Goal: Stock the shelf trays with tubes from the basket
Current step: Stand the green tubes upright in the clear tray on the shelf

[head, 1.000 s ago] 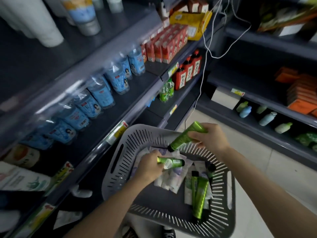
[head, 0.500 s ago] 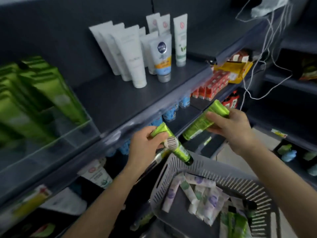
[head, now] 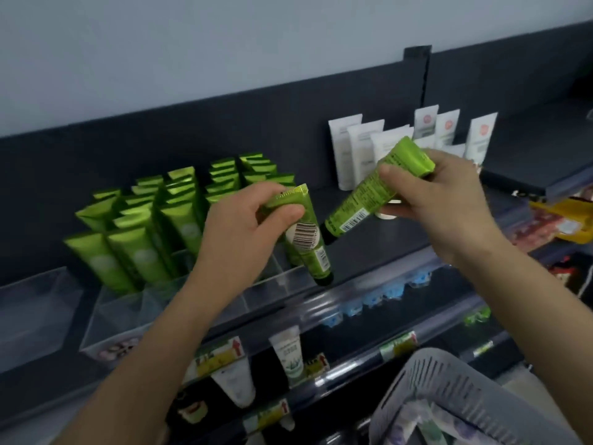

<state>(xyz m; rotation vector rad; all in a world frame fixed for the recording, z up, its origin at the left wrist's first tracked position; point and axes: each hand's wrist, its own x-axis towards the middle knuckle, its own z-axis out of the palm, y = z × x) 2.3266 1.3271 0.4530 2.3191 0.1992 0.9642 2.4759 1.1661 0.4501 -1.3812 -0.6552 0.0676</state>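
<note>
Two green tubes are up at the top shelf (head: 378,242) right now, one in each hand. Our left hand (head: 244,226) has fingers and thumb curled round the crimped end of the left tube (head: 308,242). Its cap points down, the barcode faces us, and the cap sits right at the front wall of the clear tray (head: 128,303). We honestly can't tell if the cap touches the tray or just hangs in front of it.

Our right hand (head: 449,200) pinches the right tube (head: 375,191) near its crimped end, thumb on top. That tube is tilted, cap down and to the left, toward the left tube; the two are close but apart. It's over bare shelf, just right of the tray.

The tray is split into lanes, and the lanes left of our left hand are packed with stocked tubes (head: 144,226), all green, standing crimp up in rows going back. White tubes (head: 356,149) stand at the back of the shelf, partly behind our right hand.

The basket (head: 449,380) is down at the lower right, grey and slotted, with pale stuff inside that's too blurry to name. Price tags (head: 221,354) run along the shelf edge below.
</note>
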